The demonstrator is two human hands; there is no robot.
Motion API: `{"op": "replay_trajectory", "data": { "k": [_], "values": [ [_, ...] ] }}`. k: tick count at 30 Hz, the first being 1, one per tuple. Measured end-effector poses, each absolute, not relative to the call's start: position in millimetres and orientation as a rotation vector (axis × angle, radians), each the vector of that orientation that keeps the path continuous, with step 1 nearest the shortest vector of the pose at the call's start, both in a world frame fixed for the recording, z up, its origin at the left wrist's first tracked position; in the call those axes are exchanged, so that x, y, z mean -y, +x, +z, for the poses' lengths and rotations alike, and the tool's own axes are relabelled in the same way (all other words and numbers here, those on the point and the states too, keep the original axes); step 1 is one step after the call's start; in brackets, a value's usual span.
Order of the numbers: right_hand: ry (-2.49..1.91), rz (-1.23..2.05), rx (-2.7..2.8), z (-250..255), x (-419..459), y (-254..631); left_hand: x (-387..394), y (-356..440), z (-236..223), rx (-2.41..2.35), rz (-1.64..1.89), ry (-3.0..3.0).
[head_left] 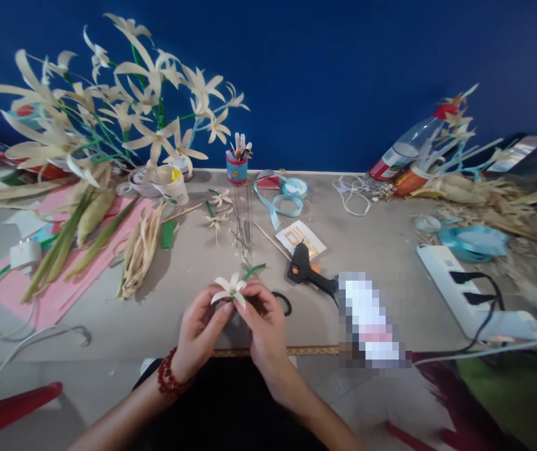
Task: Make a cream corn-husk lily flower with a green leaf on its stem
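Note:
Between both hands, near the table's front edge, is a small white handmade flower (230, 289) with pointed petals and a short green stem piece (254, 271). My left hand (203, 319), with a red beaded bracelet at the wrist, pinches the flower's left petals. Closed on its right side is my right hand (263, 313), thumb on a lower petal. The fingertips under the flower are hidden. A black ring-shaped item (283, 303) lies behind my right hand. Farther right rests a black glue gun (303, 266) beside a white packet (301, 238).
Large white flowers (155, 134) stand at the back left, above dried husks (143, 250) and pink paper (94, 269). Thin wires (244, 219) and two small flowers lie mid-table. At right are a power strip (451, 288), blue ribbon (475, 241), a tilted bottle (404, 147) and a blurred-out rectangle (371, 319).

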State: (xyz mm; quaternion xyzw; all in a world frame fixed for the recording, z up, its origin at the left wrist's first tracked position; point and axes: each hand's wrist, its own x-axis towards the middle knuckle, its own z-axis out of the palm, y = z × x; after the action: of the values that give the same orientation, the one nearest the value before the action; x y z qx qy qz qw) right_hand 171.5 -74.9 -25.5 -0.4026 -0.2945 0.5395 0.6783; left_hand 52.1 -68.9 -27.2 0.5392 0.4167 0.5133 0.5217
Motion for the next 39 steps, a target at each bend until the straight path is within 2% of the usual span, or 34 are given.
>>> {"op": "replay_trajectory", "data": {
  "k": [10,18,39],
  "values": [
    [-1.022,1.131,0.756,-20.9,69.9,171.1,64.2,57.7,-32.9,-0.972,1.311,0.917],
    [-1.066,1.188,0.725,-18.8,67.6,170.1,58.1,61.3,-26.3,-0.873,1.235,0.585],
    [-1.080,1.180,0.716,-16.9,68.6,165.9,56.6,61.6,-28.0,-0.824,1.232,0.563]
  ]
}}
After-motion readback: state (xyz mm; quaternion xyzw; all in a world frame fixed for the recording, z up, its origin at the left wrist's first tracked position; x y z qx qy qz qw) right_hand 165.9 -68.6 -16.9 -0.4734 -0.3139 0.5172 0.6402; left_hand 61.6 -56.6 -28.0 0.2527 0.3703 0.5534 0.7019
